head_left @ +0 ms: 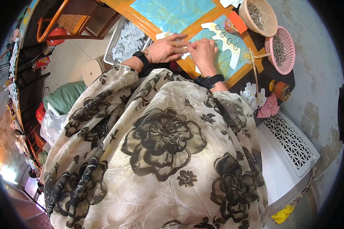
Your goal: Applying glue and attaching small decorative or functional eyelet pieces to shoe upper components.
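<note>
My left hand [167, 49] lies over a white-and-yellow cut-out card [162, 35], fingers stretched toward the right and pressing on it. Parts of the card show past the fingers. Close against its fingertips, my right hand [203, 52] has thumb and forefinger pinched together; what lies in the pinch is too small to make out. Right of this hand, another wavy-edged white-and-yellow card [228, 46] rests on the blue work surface [240, 65], with several metal rings [223, 33] in a row along it.
At the table's right stand a beige basket [272, 23] and a pink basket [290, 57] of metal rings. A round tub with an orange card [237, 22] is nearby. A white crate [111, 47] of white cut-outs stands left. Below right are a pink cloth flower [268, 106] and white plastic box [269, 152].
</note>
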`<state>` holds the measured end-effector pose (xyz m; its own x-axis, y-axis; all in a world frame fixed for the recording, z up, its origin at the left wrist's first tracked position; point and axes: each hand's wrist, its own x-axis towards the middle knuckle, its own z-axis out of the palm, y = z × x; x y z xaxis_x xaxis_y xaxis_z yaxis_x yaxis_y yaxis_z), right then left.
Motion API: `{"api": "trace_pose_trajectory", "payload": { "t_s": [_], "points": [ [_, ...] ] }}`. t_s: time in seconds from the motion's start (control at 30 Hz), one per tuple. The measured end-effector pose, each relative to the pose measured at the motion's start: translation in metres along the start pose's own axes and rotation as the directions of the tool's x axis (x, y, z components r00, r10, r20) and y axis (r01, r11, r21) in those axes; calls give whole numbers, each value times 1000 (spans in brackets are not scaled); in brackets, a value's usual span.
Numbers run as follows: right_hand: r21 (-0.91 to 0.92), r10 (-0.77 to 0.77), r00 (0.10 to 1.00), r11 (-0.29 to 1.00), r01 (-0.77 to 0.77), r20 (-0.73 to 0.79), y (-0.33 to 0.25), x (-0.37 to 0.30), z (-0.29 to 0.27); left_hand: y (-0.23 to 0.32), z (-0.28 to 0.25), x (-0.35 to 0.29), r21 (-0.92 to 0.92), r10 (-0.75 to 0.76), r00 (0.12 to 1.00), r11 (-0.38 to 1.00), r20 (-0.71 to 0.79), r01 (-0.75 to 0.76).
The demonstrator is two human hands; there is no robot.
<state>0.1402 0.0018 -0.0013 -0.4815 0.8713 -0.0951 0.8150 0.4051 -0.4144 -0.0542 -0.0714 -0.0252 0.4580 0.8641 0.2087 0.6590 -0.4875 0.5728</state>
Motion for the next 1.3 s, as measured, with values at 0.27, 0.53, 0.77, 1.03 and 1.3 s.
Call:
{"api": "trace_pose_trajectory", "payload": {
  "t_s": [0.27, 0.53, 0.77, 1.03, 1.3],
  "points": [
    [-18, -146, 988, 989, 145, -46, 7, -3, -1, 0, 4, -2, -5, -26, 1000, 1000, 1, 26],
    [-134, -393, 881, 920, 370, -265, 18, -11, 3, 1, 3, 0, 23, -36, 999, 999, 0, 36],
    [-94, -337, 903, 941, 324, -266, 13, -14, 5, 8, 3, -1, 45, -76, 997, 996, -22, 76],
    [39, -126, 969, 990, 137, -212, 11, -16, 3, 18, 3, -2, 138, -80, 996, 987, -47, 85],
    [75, -38, 974, 996, 56, -225, 14, -16, 5, 21, 10, 1, 214, -69, 993, 973, -95, 88]
  ]
}}
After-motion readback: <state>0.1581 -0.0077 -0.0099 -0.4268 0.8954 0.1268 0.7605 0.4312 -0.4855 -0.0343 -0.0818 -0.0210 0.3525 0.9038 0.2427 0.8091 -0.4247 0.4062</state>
